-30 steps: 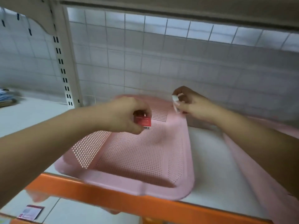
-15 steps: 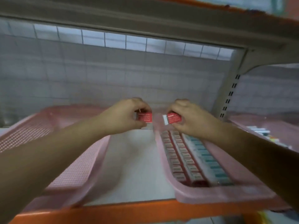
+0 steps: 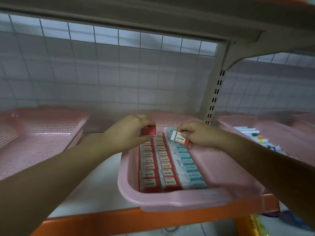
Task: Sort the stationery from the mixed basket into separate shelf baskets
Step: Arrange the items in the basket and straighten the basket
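Note:
My left hand [image 3: 129, 132] grips a small red-sleeved eraser [image 3: 149, 130] over the far left end of a pink perforated basket [image 3: 179, 200]. My right hand [image 3: 197, 135] pinches a second red-sleeved eraser [image 3: 179, 138] marked 2B, with its white end pointing left, above the same basket's far middle. Inside the basket lie two neat rows of red erasers [image 3: 157, 165] and one row of teal-sleeved erasers [image 3: 189, 167]. The right part of the basket floor is bare.
An empty pink basket [image 3: 39, 133] stands on the white shelf at the left. Another pink basket [image 3: 279, 132] with markers sits past the slotted upright post [image 3: 214, 92] at the right. An orange shelf edge [image 3: 119, 220] runs along the front, and a wire grid backs the shelf.
The view swung right from the empty basket to the eraser basket. Both hands, each with an eraser, moved over that basket and now sit lower over its far end.

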Tool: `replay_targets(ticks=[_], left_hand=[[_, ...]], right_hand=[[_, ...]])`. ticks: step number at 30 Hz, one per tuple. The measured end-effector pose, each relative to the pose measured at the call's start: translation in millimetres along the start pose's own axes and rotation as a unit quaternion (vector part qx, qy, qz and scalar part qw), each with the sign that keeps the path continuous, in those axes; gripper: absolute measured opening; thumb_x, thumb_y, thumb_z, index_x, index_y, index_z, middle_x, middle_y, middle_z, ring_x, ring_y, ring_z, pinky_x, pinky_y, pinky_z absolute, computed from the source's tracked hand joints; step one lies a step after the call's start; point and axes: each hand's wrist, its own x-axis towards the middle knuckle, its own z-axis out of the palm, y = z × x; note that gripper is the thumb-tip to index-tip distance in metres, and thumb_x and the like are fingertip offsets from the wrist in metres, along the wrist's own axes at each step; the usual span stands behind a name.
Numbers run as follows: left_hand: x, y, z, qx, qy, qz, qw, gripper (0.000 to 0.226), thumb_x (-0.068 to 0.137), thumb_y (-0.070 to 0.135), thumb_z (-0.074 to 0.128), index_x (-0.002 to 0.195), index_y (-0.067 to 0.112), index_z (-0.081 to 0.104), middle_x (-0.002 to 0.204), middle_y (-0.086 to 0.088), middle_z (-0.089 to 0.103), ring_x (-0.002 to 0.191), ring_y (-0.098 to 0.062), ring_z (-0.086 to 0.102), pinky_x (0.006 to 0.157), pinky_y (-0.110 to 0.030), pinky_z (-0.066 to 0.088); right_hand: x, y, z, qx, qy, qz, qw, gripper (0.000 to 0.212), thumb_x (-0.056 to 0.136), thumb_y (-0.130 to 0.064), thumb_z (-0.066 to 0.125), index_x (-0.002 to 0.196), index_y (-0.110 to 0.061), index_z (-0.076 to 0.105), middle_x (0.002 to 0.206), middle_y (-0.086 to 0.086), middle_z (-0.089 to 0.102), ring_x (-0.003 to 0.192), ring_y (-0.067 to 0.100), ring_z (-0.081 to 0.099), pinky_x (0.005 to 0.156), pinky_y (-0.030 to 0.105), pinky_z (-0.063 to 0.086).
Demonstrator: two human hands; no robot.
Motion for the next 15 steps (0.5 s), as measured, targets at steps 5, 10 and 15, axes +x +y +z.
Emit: replay_targets(ticks=[5, 10, 15], left_hand=[[-8.9, 2.6, 4.0, -0.01, -0.048, -0.025, 0.999, 0.037, 0.083, 0.022, 0.066, 0.12, 0.016, 0.062, 0.114, 0.002, 0.063, 0.1, -0.009, 0.056, 0.086, -0.017, 0.039], [-20.7, 13.0, -0.3, -0.012, -0.116, -0.029, 0.993, 0.036, 0.08, 0.025, 0.07, 0.115, 0.02, 0.066, 0.107, 0.004, 0.066, 0.089, -0.005, 0.056, 0.074, -0.011, 0.037], [-27.8, 16.6, 6.2, -0.024, -0.16, -0.016, 0.987, 0.032, 0.08, 0.034, 0.068, 0.111, 0.029, 0.068, 0.104, 0.012, 0.068, 0.1, 0.002, 0.048, 0.075, -0.001, 0.037]], right_hand=[[-0.9, -0.6, 10.4, -0.001, -0.1, -0.001, 0.995, 0.027, 0.097, -0.006, 0.041, 0.118, -0.008, 0.059, 0.082, -0.003, 0.059, 0.064, 0.007, 0.055, 0.066, 0.023, 0.049], [-5.6, -8.3, 26.2, -0.071, -0.086, -0.071, 0.991, 0.029, 0.097, -0.013, 0.045, 0.119, -0.01, 0.062, 0.104, -0.003, 0.063, 0.084, 0.006, 0.052, 0.067, 0.008, 0.036], [-8.8, -5.2, 35.7, -0.051, -0.134, -0.104, 0.984, 0.022, 0.091, -0.012, 0.056, 0.109, -0.011, 0.069, 0.096, -0.004, 0.068, 0.074, -0.002, 0.055, 0.068, 0.007, 0.04]])
